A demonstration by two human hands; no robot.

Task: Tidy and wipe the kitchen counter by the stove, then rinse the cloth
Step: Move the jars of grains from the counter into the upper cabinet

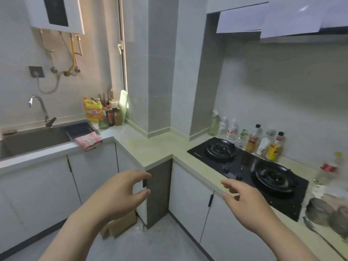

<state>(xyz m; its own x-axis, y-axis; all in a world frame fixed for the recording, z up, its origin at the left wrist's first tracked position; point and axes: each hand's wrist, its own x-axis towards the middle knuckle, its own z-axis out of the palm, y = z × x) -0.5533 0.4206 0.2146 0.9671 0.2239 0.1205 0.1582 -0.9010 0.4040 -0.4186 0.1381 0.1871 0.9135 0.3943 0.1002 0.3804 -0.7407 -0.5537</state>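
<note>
A pink cloth (88,140) lies on the counter edge at the sink's right corner. The black two-burner stove (250,172) is set into the pale counter (158,147) on the right. My left hand (120,193) and my right hand (243,198) hover in front of the lower cabinets, both empty with fingers loosely curved. My right hand is near the counter's front edge by the stove knobs. Neither hand touches anything.
Several bottles (254,140) line the wall behind the stove. Metal bowls (320,210) and a spoon (312,228) lie right of the stove. The sink (33,140) with its tap (40,108) is at left; a yellow detergent jug (93,110) stands in the corner. A cardboard box (120,225) sits on the floor.
</note>
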